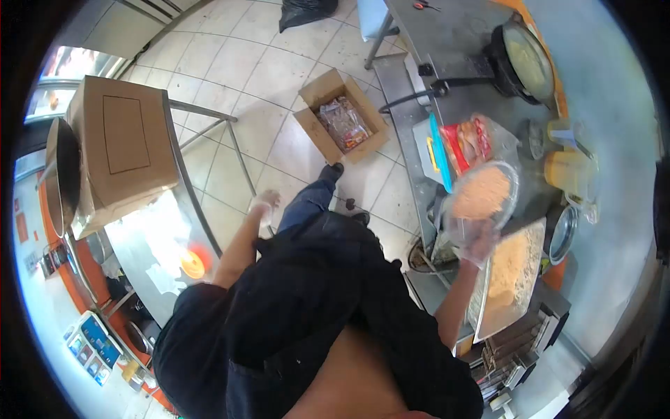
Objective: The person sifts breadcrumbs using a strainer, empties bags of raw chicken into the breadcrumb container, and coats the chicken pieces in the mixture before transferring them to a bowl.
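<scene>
My right hand (pixel 479 244), in a clear plastic glove, grips the near rim of a clear plastic bowl (pixel 518 183) that is tilted and holds orange-pink crumbs (pixel 483 193). Below that hand, a long metal tray (pixel 477 328) contains more orange crumbs (pixel 509 269) with pale flour-like powder at its edges. Beyond the bowl lies a red-and-clear plastic bag (pixel 466 143) of food, touching a container with a blue lid (pixel 440 150). Over the floor at my left side hangs my left hand (pixel 265 202), also gloved, fingers loosely apart and holding nothing.
An open cardboard box (pixel 307 131) of packaged goods sits on the floor ahead. At left, a large carton (pixel 125 133) stands on a metal table (pixel 187 202). A big pan (pixel 527 59) and plastic jugs (pixel 569 171) line the right counter. A black bag (pixel 307 12) lies farther off.
</scene>
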Demonstrator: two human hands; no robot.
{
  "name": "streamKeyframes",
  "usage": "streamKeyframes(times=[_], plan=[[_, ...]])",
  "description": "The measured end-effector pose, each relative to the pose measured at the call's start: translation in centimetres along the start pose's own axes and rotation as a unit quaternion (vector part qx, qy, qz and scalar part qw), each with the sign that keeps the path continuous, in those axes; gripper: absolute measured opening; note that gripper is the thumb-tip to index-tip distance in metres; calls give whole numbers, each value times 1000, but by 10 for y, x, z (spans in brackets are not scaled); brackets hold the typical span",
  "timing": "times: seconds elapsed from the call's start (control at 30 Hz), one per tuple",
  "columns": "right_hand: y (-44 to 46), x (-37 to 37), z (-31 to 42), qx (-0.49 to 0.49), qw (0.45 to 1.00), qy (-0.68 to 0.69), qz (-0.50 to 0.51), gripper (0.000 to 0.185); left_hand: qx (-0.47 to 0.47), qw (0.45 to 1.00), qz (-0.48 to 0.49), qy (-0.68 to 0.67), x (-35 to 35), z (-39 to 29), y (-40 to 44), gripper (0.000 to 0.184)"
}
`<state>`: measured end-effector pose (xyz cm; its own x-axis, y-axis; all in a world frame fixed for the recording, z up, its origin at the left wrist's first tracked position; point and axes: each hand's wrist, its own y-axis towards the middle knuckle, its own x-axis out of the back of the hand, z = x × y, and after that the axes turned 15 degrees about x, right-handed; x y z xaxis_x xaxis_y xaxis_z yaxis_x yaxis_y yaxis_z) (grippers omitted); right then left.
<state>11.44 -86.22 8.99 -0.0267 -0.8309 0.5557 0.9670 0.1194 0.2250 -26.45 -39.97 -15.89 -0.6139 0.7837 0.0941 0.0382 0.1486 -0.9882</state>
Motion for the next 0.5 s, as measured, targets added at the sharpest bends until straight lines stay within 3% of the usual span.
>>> streamKeyframes(times=[0.03, 0.07, 0.1, 0.17, 0.2, 0.23, 0.27, 0.3, 0.33, 0.4, 0.5], plan=[[-3, -39, -3, 145, 989, -11, 41, 38, -12, 999, 12, -43, 2, 2, -15, 18], [-7, -76, 5, 7, 986, 162, 30, 35, -27, 996, 23, -86, 6, 5, -27, 17], [-11, -117, 13, -133, 936, 327, 19, 33, -21, 994, 15, -105, 13, 15, -24, 17], [-8, -197, 66, -155, 954, 255, 39, 30, -13, 995, -6, -101, 30, 39, -17, 16], [-8, -230, 51, -164, 950, 263, 38, 30, -6, 998, -19, -62, 43, 49, -22, 16], [-12, -274, 24, -216, 932, 281, 70, 33, 52, 983, -19, -177, 50, 63, -22, 19], [-20, -322, -11, -269, 910, 300, 102, 37, 56, 981, -25, -183, 61, 74, -17, 21], [-28, -375, -80, -283, 916, 223, 178, 34, 33, 982, -63, -173, 67, 86, -22, 23], [-36, -435, -131, -347, 897, 204, 182, 32, 85, 941, -14, -326, 82, 104, -20, 29], [-56, -519, -195, -447, 854, 172, 202, 31, 74, 987, -142, -9, 84, 99, -45, 36], [-75, -580, -242, -510, 805, 212, 214, 31, 103, 980, -167, 31, 95, 112, -62, 40]])
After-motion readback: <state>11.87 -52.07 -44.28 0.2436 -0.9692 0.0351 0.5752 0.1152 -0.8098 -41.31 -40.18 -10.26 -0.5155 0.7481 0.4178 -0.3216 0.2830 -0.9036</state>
